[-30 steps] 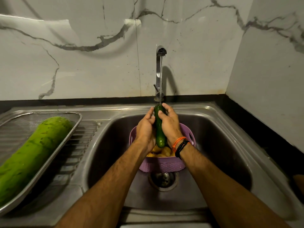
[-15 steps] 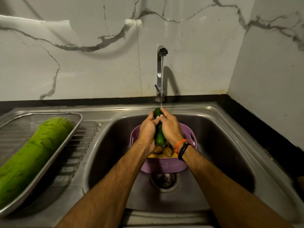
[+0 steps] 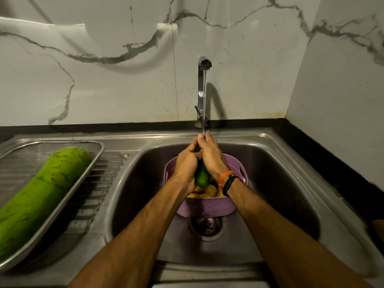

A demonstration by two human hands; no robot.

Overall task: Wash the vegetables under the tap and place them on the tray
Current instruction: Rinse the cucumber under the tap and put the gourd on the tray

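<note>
Both hands, left hand and right hand, wrap the cucumber under the tap stream above the purple basket; it looks stiff, light, wet-slippery, best gripped mid-body.

- Cucumber: dark green, glossy.
- Gourd: bright green with paler mottling.
- Basket: lilac, woven-texture pattern on wall.
- Contents of basket: yellow-brown (kind unclear).
- Wristbands: one orange, one black.
- Sink and tray: grey steel.
- Wall: white marble, grey veins.
</note>
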